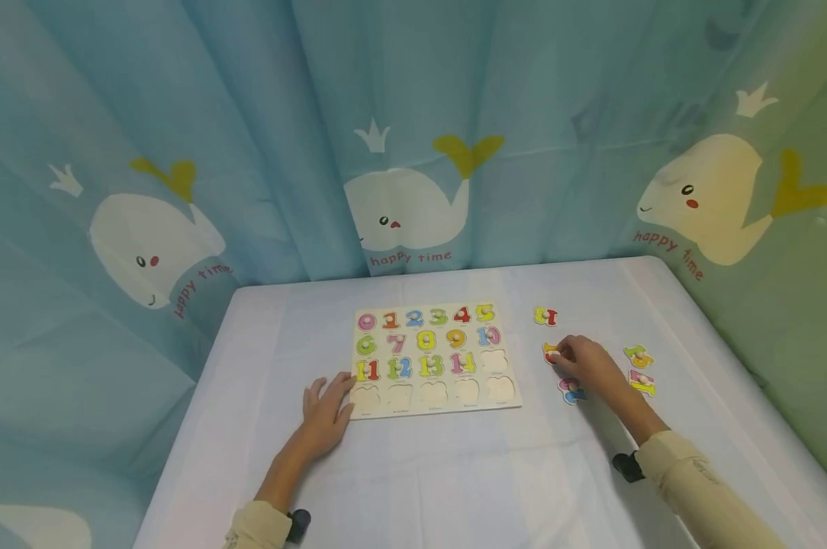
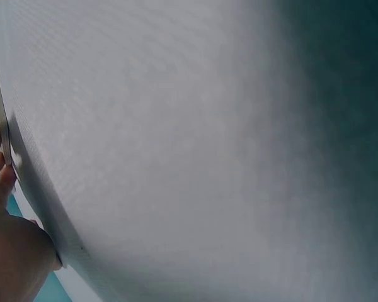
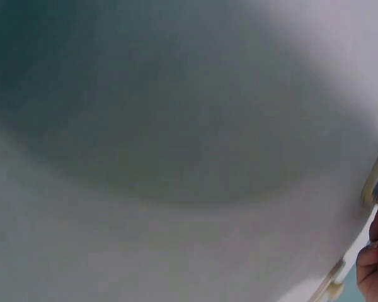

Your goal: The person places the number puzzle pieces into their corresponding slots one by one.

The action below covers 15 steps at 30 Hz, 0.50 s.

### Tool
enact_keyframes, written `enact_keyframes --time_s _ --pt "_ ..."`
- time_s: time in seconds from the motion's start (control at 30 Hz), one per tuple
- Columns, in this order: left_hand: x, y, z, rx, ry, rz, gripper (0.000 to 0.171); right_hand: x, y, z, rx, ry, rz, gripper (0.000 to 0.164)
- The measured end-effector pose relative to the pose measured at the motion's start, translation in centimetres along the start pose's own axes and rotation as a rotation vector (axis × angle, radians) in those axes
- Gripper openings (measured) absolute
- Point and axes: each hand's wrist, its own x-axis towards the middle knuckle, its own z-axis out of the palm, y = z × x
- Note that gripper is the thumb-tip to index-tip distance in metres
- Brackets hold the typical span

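Observation:
A wooden number puzzle board (image 1: 437,410) lies on the table, with knobbed number pieces from 0 to 14 set in its upper rows. Shallow pale recesses show along its bottom row and at the right end of the third. My left hand (image 1: 327,412) rests at the board's left edge, fingertips touching it. To the right of the board, my right hand (image 1: 587,367) pinches an orange-and-red number piece (image 1: 549,354), partly hidden by the fingers. A pink-and-blue number piece (image 1: 570,392) lies just below that hand. In the left wrist view, fingers (image 2: 5,179) meet the board's edge.
Above the right hand lies a yellow-green and red number piece (image 1: 545,316). Right of it are a green-and-orange piece (image 1: 638,356) and a pink-and-yellow piece (image 1: 641,383). The white-covered table (image 1: 441,473) meets a blue whale-print curtain (image 1: 262,152) behind.

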Motion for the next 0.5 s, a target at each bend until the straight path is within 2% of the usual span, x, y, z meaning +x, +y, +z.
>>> enact_keyframes --time_s 0.17,0.33,0.5 --pt "-0.1 0.0 0.1 0.006 0.002 0.004 0.045 0.2 -0.9 0.4 -0.004 -0.020 0.009 0.024" --pt "-0.1 0.0 0.1 0.012 0.016 0.011 0.045 0.3 -2.5 0.9 0.019 -0.042 -0.106 0.021" --pt "0.0 0.0 0.2 0.016 0.014 0.006 0.045 0.4 -4.2 2.0 0.008 -0.024 -0.222 0.015"
